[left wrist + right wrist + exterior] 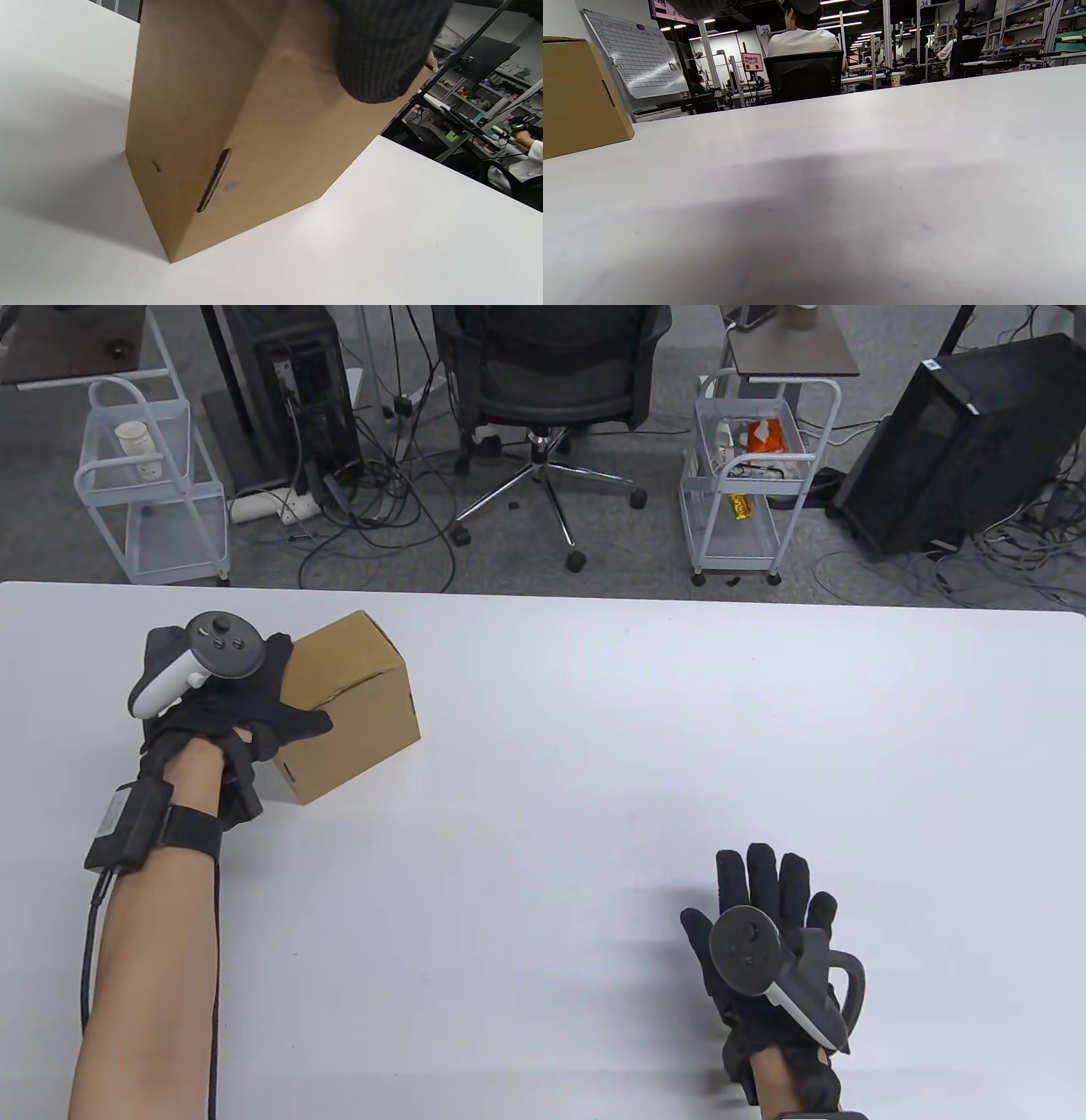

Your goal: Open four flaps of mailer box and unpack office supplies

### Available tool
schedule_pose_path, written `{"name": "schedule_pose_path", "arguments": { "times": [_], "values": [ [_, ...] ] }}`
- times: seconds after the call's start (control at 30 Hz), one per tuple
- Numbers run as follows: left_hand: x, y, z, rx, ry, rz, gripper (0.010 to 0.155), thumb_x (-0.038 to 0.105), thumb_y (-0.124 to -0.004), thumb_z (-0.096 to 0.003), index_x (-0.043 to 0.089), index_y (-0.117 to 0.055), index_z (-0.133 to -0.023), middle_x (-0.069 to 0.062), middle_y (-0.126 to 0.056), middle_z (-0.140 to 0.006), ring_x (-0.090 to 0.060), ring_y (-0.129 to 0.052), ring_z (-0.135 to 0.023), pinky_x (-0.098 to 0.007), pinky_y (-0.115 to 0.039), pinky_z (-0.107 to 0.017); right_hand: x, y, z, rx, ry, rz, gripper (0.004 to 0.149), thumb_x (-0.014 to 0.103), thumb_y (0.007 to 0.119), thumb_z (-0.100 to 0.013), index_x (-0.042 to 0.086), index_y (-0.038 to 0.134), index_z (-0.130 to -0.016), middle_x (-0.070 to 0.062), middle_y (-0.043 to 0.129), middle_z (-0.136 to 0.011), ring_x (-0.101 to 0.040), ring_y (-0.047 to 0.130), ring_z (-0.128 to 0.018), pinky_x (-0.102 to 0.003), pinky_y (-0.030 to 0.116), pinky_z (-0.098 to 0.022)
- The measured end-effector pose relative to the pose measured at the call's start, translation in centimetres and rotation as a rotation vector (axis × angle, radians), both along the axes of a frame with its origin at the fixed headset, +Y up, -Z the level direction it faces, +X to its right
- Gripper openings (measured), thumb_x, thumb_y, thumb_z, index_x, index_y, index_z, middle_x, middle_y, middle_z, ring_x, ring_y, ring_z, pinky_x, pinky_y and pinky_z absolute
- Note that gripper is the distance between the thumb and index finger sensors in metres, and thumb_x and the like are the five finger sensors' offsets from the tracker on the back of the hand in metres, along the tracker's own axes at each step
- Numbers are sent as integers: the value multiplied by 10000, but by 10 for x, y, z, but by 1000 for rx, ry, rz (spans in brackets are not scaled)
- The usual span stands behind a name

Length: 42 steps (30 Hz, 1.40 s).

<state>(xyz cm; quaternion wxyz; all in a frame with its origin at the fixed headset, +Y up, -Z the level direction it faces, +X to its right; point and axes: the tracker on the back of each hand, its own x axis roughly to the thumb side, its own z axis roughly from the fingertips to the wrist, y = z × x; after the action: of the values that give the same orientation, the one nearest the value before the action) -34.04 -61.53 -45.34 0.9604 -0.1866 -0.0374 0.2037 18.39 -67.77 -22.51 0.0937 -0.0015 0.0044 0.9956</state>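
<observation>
A closed brown cardboard mailer box (356, 704) stands on the white table (594, 780) at the left. My left hand (254, 704) grips its near left top edge, thumb lying across the top. In the left wrist view the box (220, 127) fills the frame, a slot in its side, with a gloved fingertip (377, 55) on its upper edge. My right hand (768, 925) rests flat on the table at the front right, fingers spread, holding nothing. The box's corner (577, 93) shows at the left of the right wrist view. The box's contents are hidden.
Beyond the table's far edge stand an office chair (551, 381), two white wire carts (153, 483) (755, 475), computer towers (959, 441) and floor cables. The table carries only the box.
</observation>
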Motion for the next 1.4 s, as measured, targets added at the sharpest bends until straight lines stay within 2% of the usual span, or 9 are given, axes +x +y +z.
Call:
{"name": "schedule_pose_path", "arguments": {
  "times": [0.17,0.37,0.5,0.77,1.1,1.4],
  "values": [
    [7,2,6,45,-30,-34,1104,580,-906,-486,96,-173,-1156,-253,-183,-1260,-622,-303,-1142,-697,-546,-803,0,1,0,10,5,-11,733,518,501,-606,107,286,-1173,-243,205,-1250,-572,102,-1050,-766,194,-682],
    [28,9,16,80,-123,-13,1111,593,-892,-488,62,-177,-1153,-278,-206,-1250,-643,-337,-1123,-697,-585,-781,0,1,0,13,18,-21,734,518,501,-606,105,286,-1174,-247,211,-1250,-570,104,-1051,-765,195,-682],
    [51,20,25,121,-209,17,1109,599,-888,-488,58,-185,-1154,-284,-213,-1246,-641,-348,-1119,-695,-597,-772,0,1,0,20,26,-35,733,518,501,-606,104,290,-1173,-250,210,-1249,-571,105,-1051,-765,195,-683],
    [116,35,57,156,-400,-42,1110,604,-884,-488,54,-188,-1154,-286,-221,-1244,-637,-352,-1118,-690,-603,-771,-1,0,1,21,56,-54,736,520,501,-606,102,288,-1174,-250,214,-1249,-571,106,-1051,-764,196,-682],
    [176,33,101,136,-551,-69,1111,607,-884,-487,53,-190,-1154,-286,-221,-1244,-635,-350,-1118,-690,-605,-768,-3,-1,1,12,99,-85,737,520,501,-608,99,286,-1174,-253,212,-1249,-572,106,-1050,-765,198,-681],
    [203,23,131,113,-617,-58,1115,604,-887,-486,52,-185,-1155,-282,-219,-1244,-632,-347,-1120,-690,-603,-769,-5,-2,1,4,122,-100,738,520,498,-608,97,285,-1174,-256,213,-1249,-573,109,-1050,-764,200,-682]
  ]
}}
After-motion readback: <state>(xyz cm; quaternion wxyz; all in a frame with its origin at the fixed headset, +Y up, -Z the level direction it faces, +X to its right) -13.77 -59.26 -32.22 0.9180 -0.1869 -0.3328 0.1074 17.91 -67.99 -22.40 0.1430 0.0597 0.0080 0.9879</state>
